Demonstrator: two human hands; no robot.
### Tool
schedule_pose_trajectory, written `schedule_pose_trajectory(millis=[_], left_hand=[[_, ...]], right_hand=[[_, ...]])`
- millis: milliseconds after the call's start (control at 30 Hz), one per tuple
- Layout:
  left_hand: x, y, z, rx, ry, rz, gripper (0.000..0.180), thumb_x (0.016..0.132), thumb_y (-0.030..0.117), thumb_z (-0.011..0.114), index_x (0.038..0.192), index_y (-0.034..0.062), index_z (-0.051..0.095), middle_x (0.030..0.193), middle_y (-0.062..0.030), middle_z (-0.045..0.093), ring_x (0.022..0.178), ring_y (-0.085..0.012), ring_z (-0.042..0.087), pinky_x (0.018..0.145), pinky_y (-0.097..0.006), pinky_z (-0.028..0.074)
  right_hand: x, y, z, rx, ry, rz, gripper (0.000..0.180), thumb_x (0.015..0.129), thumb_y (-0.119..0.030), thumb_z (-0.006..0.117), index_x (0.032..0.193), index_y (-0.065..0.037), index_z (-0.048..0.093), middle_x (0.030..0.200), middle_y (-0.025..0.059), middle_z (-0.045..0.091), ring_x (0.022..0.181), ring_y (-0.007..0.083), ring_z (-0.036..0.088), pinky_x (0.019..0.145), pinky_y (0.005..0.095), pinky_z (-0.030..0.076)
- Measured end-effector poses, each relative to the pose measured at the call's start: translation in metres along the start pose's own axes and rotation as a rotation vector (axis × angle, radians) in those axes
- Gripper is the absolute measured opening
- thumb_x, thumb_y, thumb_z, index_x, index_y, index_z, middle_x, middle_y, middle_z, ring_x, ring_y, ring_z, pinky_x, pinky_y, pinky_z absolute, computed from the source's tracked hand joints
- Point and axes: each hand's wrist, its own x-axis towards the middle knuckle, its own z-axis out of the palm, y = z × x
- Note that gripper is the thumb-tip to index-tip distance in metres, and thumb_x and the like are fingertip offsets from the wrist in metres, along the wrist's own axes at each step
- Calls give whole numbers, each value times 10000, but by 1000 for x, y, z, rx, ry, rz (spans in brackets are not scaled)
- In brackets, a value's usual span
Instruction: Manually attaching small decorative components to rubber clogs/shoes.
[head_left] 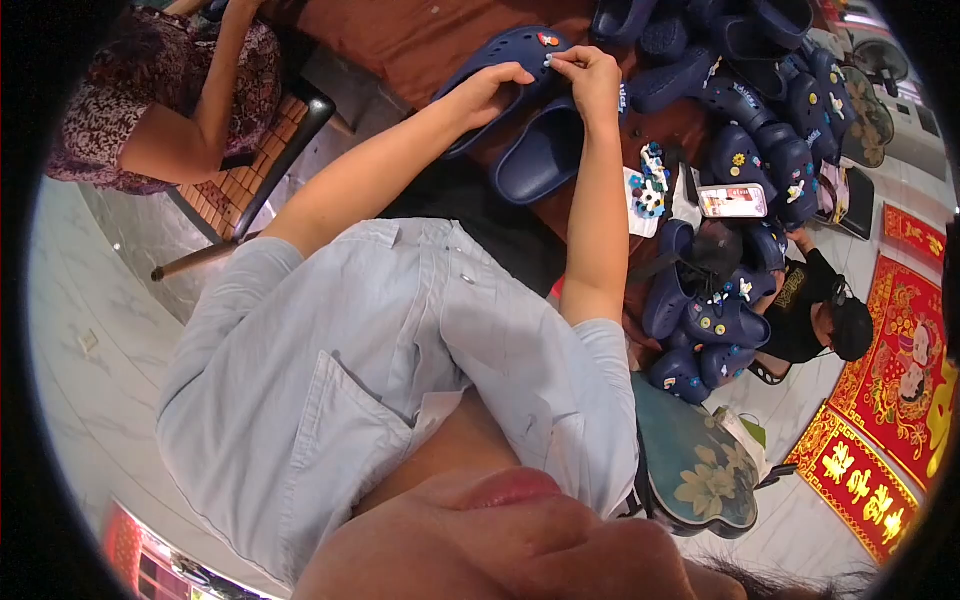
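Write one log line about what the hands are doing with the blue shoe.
left hand: steadies navy clog | right hand: pinches small charm at clog | nearby: second clog, charm pile

A clog point(500, 60) lies on the far table point(420, 40), the left hand point(492, 88) on it and the right hand point(588, 75) at its right edge. A second clog point(540, 155) lies just nearer. Right of both, a clog pile point(760, 110) surrounds a phone point(732, 201). Far left, another person point(150, 90) sits.
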Motion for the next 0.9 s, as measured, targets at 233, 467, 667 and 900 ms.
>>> schedule_pose_trajectory(millis=[233, 467, 667, 900], left_hand=[[-4, 8, 4, 57, 34, 53, 291, 816, 74, 635, 1094, -10, 639, 1042, -127, 671, 959, -236, 632, 944, -370, 498], [-1, 10, -1, 12, -33, -35, 278, 828, 75, 609, 1092, -9, 641, 1053, -111, 670, 990, -228, 620, 977, -377, 467], [6, 1, -13, 30, 36, 38, 324, 828, 85, 610, 1132, -25, 617, 1091, -133, 656, 1014, -259, 615, 984, -387, 466], [-1, 6, 6, 31, 77, 64, 364, 818, 70, 610, 1167, -30, 587, 1119, -123, 638, 1049, -246, 596, 1013, -392, 441]], right_hand=[[14, -3, 0, 56, -106, 92, 86, 768, -17, 783, 834, 16, 740, 723, 28, 689, 653, 88, 593, 628, 247, 468], [41, 21, 2, -70, -231, 137, 290, 650, -76, 876, 898, -24, 734, 828, 108, 734, 726, 201, 675, 708, 326, 522], [53, 36, 13, -82, -253, 47, 519, 620, -69, 891, 1100, -65, 693, 1119, 163, 699, 1023, 289, 672, 896, 387, 524], [65, 16, 6, 42, -504, 158, 732, 610, 125, 825, 1287, 22, 566, 1218, 154, 659, 1161, 291, 604, 1016, 367, 470]])
